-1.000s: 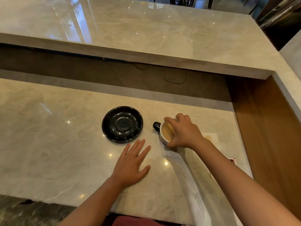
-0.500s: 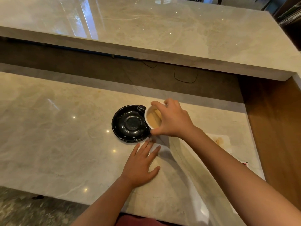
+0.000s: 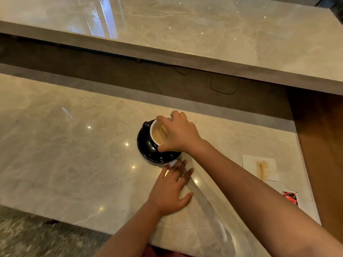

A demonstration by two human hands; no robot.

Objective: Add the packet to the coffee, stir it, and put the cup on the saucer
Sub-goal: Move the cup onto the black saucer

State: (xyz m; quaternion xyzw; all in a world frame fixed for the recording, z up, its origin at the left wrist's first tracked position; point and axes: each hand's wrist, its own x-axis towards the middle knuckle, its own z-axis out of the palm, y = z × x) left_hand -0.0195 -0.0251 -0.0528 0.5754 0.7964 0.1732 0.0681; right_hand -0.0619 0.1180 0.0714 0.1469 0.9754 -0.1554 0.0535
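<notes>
I'm on the last step: my right hand (image 3: 179, 135) grips the cup (image 3: 157, 132) by its rim from above, fingers curled round it, over the saucer (image 3: 148, 153). I can't tell whether the cup's base already rests on the saucer. Next I judge it needs settling level at the saucer's middle, then a slow release so the light brown coffee inside doesn't slop. My left hand (image 3: 171, 190) lies flat with fingers spread on the counter (image 3: 55, 154), just nearer me than the saucer, holding nothing. Right of the saucer lie a stained napkin (image 3: 259, 166) with a stir stick (image 3: 261, 171), and the packet (image 3: 291, 198).
</notes>
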